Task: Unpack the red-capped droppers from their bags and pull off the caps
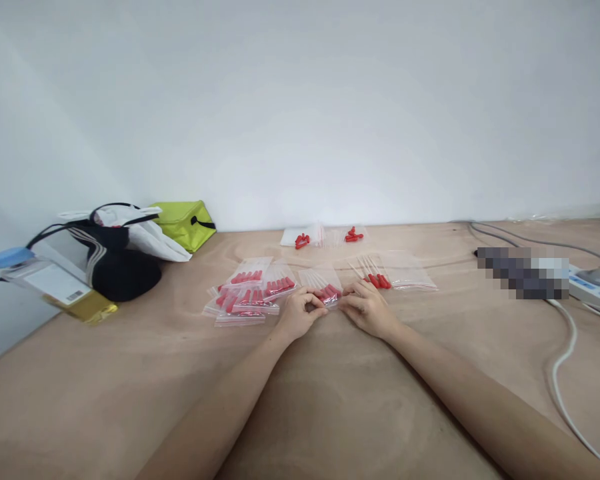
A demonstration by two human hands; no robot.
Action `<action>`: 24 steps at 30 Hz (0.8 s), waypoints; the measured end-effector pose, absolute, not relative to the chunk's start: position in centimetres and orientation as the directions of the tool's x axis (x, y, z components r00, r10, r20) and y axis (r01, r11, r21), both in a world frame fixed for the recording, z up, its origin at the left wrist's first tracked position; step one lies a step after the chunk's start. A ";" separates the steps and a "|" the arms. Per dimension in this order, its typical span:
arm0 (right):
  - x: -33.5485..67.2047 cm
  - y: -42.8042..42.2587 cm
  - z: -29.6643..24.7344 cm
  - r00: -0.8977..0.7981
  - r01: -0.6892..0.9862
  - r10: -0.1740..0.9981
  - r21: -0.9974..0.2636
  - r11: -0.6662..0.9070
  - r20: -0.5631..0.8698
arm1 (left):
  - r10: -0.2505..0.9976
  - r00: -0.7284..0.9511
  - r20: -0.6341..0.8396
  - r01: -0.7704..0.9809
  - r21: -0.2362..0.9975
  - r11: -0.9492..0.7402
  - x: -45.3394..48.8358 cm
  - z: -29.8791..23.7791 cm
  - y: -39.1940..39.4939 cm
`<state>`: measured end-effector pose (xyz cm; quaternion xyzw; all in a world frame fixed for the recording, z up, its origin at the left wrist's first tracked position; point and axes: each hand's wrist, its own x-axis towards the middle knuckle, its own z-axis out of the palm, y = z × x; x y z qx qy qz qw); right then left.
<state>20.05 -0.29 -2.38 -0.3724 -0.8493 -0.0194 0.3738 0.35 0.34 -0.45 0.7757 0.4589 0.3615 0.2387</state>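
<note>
A small clear zip bag (pixel 316 275) lies between my hands, holding several thin pale stems with red ends that look like droppers. My left hand (pixel 303 312) is closed, thumb and forefinger pinching the bag's near left edge. My right hand (pixel 367 308) is closed too, with its fingertips at the near right corner of the same bag. Just beyond my right hand lie several loose red-ended droppers (pixel 377 279). An unfilled zip bag (pixel 411 272) lies flat to their right. On the left, filled zip bags (pixel 247 297) overlap in a pile.
Red pieces (pixel 303 241) and more red pieces (pixel 353 235) lie on bags near the wall. At left stand a bottle of yellow liquid (pixel 75 293), a black cap (pixel 123 270) and a lime-green bag (pixel 183 223). A power strip (pixel 593 288) and cables are at right.
</note>
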 end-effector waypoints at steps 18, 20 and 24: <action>19.0 -0.3 -1.9 -0.448 0.693 0.599 -0.166 0.702 0.664 | 0.777 0.414 0.474 0.541 0.558 -0.629 1.4 -0.1 0.2; 19.0 -0.3 -1.9 -0.441 0.694 0.606 -0.177 0.698 0.662 | 0.781 0.409 0.473 0.553 0.552 -0.624 1.3 -0.2 0.1; 19.0 -0.2 -1.9 -0.449 0.655 0.611 -0.225 0.722 0.653 | 0.792 0.406 0.457 0.544 0.576 -0.611 1.3 -0.2 0.2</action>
